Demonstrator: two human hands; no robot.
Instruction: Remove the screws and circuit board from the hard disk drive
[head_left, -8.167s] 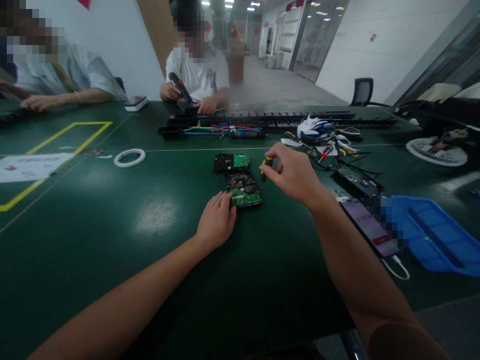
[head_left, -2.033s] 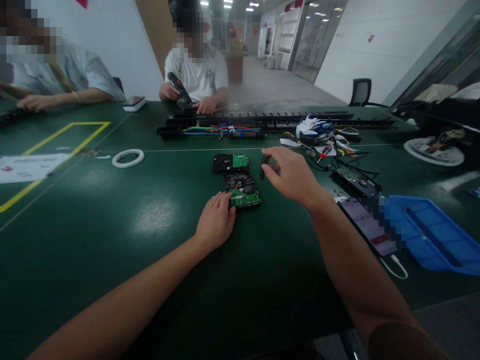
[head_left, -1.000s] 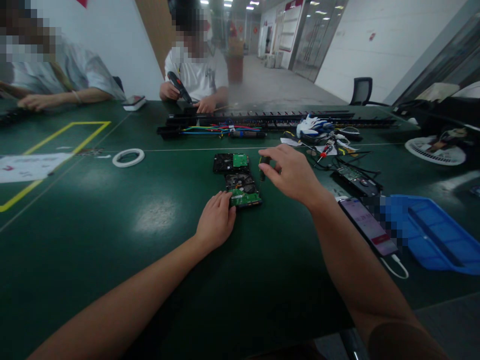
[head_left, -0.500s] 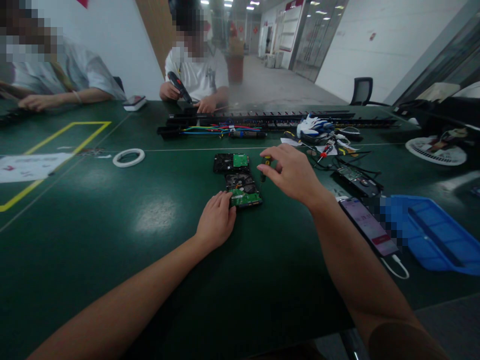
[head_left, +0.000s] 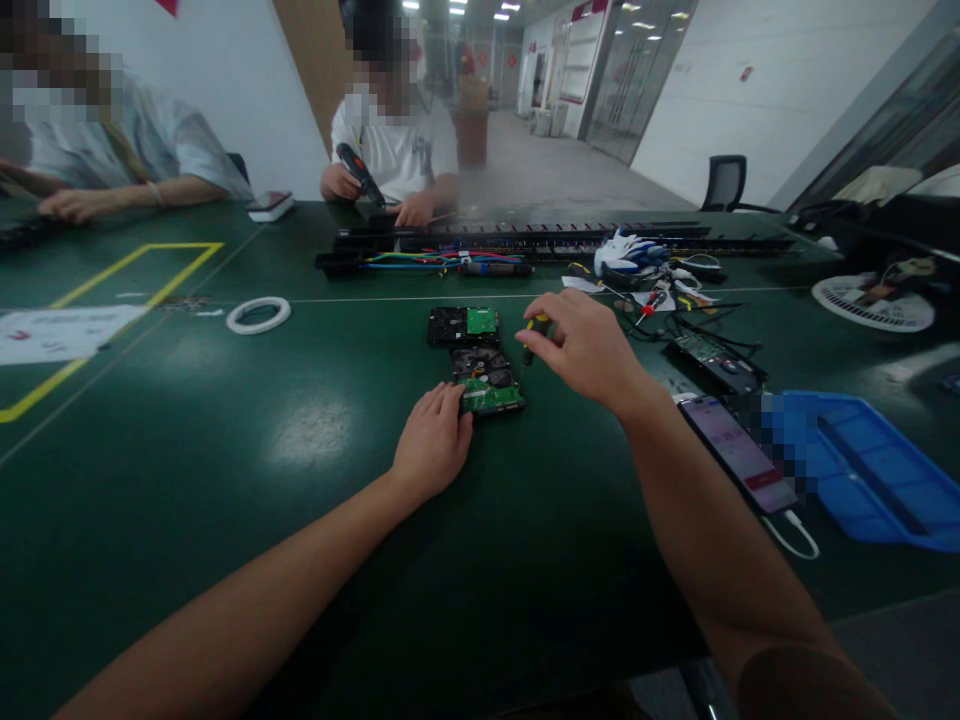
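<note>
A hard drive with a green circuit board (head_left: pixel 491 393) lies on the dark green table, near the middle of the view. My left hand (head_left: pixel 433 440) rests against its left side, fingertips on its edge. In my right hand (head_left: pixel 574 340) is a small yellow and black screwdriver (head_left: pixel 535 338), pinched between thumb and fingers, its shaft pointing down at the drive's right edge. Whether the tip touches the drive is too small to tell. Just beyond lies a second drive (head_left: pixel 448 326), black with a green board part.
Across the table (head_left: pixel 315 560) a person (head_left: pixel 405 150) holds a power tool; another sits at the left. Black rails (head_left: pixel 570 243), gloves (head_left: pixel 630 255) and cables lie beyond my hands. At right are another drive (head_left: pixel 716 362), a phone (head_left: pixel 739 453) and a blue tray (head_left: pixel 885 470). A white ring (head_left: pixel 258 315) lies left.
The screwdriver's handle has tilted or turned slightly in my right hand, and more of its yellow shows. My left hand and the drives have stayed in place.
</note>
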